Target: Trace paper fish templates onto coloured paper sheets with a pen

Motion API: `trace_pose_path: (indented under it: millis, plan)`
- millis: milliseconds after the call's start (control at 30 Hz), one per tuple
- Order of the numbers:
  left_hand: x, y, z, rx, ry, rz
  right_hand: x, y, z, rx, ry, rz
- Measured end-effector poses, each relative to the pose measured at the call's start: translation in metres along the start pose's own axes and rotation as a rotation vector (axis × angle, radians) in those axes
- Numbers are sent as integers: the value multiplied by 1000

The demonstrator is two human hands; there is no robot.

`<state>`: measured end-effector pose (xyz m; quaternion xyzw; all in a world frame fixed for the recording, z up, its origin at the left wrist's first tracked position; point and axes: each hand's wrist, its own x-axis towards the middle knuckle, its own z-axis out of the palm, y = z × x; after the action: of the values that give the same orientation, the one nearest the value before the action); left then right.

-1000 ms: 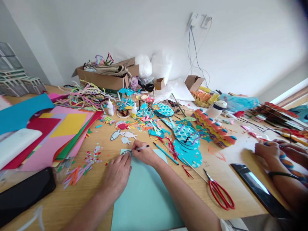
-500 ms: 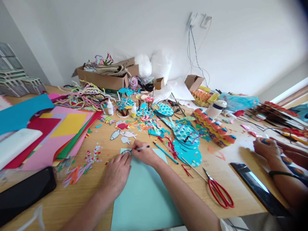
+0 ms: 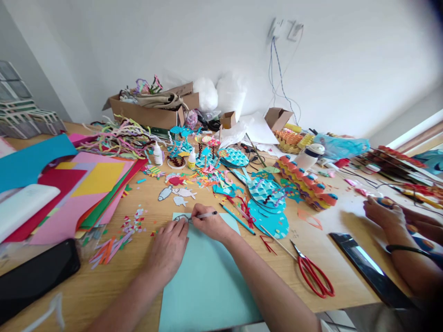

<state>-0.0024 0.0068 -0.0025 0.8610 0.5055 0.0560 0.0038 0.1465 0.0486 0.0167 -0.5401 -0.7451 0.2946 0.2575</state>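
Note:
A light blue-green sheet of paper (image 3: 204,286) lies on the table in front of me. In my right hand (image 3: 209,224) is a pen (image 3: 207,214), its tip near the sheet's top edge. A dark fish outline (image 3: 180,217) shows there, partly covered by my fingers. My left hand (image 3: 169,249) rests flat over the sheet's left edge, fingers stretched toward the drawing. Just beyond the sheet lie cut-out paper fish (image 3: 180,201). To its right is a blue pencil (image 3: 238,220).
Red-handled scissors (image 3: 313,274) and a black ruler-like bar (image 3: 367,267) lie to the right. Coloured paper (image 3: 100,180) and a black phone (image 3: 41,279) are on the left. At the far right, another person's hands (image 3: 384,214) hold something.
My right hand and the pen have shifted very slightly to the right along the drawing. My left hand stays in place.

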Motion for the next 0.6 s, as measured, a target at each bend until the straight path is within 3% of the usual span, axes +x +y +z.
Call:
trace_pose_path:
  millis: [600]
  plan:
    - [2, 0, 0, 18, 5, 4, -3, -1, -3, 44, -15, 17]
